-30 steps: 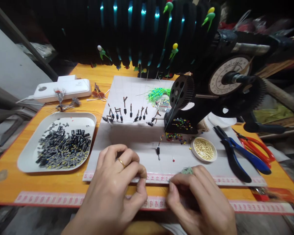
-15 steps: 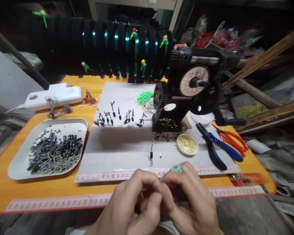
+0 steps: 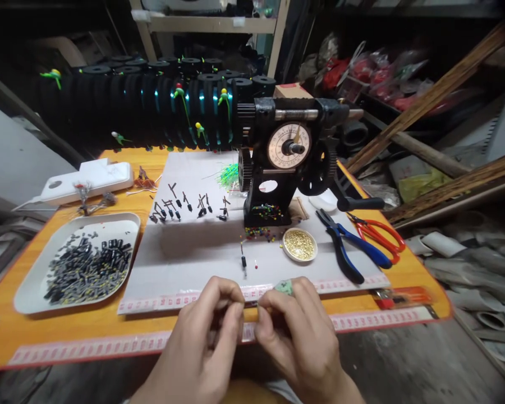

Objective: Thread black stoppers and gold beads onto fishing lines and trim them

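Both hands are raised at the front edge of the table. My left hand (image 3: 202, 334) pinches with thumb and forefinger. Facing it across a small gap, my right hand (image 3: 301, 331) is pinched too, with a green wrap (image 3: 283, 287) around one finger. A short thin dark piece seems to bridge the fingertips, too small to name. Just beyond them on the white board (image 3: 185, 275) lie a black cylinder-shaped piece with a thin stem (image 3: 243, 262) and a red-headed pin (image 3: 256, 265).
A white tray (image 3: 27, 292) of small black and grey parts stands left. A black hand-cranked winding machine (image 3: 273, 185) rises behind the board. Right are a dish of gold bits (image 3: 299, 245), blue-handled pliers (image 3: 345, 247) and red-handled pliers (image 3: 381, 235). Several small black pieces (image 3: 178, 203) lie at left-centre.
My hands have drawn slightly apart, opening a gap between fingertips that were together. The view has shifted, so the table things sit further left and more of the background shows.
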Tool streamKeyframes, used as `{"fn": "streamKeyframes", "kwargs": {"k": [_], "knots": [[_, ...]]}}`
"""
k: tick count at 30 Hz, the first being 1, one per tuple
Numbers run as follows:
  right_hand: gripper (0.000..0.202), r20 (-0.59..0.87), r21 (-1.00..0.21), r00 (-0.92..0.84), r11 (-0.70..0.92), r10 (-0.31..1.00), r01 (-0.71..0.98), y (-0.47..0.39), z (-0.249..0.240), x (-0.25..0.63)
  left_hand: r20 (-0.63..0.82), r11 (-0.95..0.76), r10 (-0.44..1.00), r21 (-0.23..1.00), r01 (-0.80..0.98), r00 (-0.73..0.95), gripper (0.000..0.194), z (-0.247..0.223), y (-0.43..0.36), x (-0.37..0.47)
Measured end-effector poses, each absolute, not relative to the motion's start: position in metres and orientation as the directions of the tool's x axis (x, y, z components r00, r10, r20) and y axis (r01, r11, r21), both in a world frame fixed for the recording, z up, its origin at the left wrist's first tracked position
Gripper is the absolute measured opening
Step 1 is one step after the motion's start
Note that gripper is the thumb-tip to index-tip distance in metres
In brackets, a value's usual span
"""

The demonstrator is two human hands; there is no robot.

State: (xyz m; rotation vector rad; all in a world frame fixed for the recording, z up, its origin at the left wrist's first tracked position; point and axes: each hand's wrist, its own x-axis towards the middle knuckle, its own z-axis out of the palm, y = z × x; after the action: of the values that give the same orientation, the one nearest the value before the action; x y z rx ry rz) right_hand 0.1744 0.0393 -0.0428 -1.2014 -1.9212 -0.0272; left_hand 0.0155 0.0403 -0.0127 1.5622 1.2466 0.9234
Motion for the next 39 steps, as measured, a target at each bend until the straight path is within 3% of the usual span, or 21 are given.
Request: {"fn": "streamKeyframes", "kwargs": {"k": [2, 5, 8, 15, 26, 39], "knots": [[0.010, 0.654, -0.431, -0.176, 0.554, 0.736, 0.713, 0.037, -0.040, 0.175, 0.069, -0.129, 0.980, 0.935, 0.332, 0.186, 0.004, -0.012, 0.036, 0.013], [0.010, 0.644, -0.489, -0.172, 0.574, 0.745, 0.657, 0.034, -0.037, 0.174, 0.225, -0.305, 0.948, 0.840, 0.448, 0.225, 0.021, -0.011, 0.031, 0.008], [0.010, 0.640, -0.507, -0.176, 0.584, 0.748, 0.634, 0.032, -0.035, 0.173, 0.337, -0.456, 0.889, 0.716, 0.529, 0.310, 0.021, -0.010, 0.033, 0.002], [0.010, 0.627, -0.430, -0.232, 0.578, 0.744, 0.694, 0.037, -0.033, 0.170, 0.395, -0.607, 0.794, 0.560, 0.564, 0.462, 0.020, -0.008, 0.049, -0.018], [0.013, 0.473, -0.417, -0.254, 0.468, 0.844, 0.779, 0.045, -0.037, 0.173, 0.348, -0.487, 0.872, 0.544, 0.683, 0.344, 0.015, -0.014, 0.069, -0.032], [0.011, 0.488, -0.404, -0.292, 0.510, 0.823, 0.760, 0.048, -0.037, 0.177, 0.257, -0.412, 0.911, 0.602, 0.684, 0.323, 0.014, -0.009, 0.072, -0.033]]}}
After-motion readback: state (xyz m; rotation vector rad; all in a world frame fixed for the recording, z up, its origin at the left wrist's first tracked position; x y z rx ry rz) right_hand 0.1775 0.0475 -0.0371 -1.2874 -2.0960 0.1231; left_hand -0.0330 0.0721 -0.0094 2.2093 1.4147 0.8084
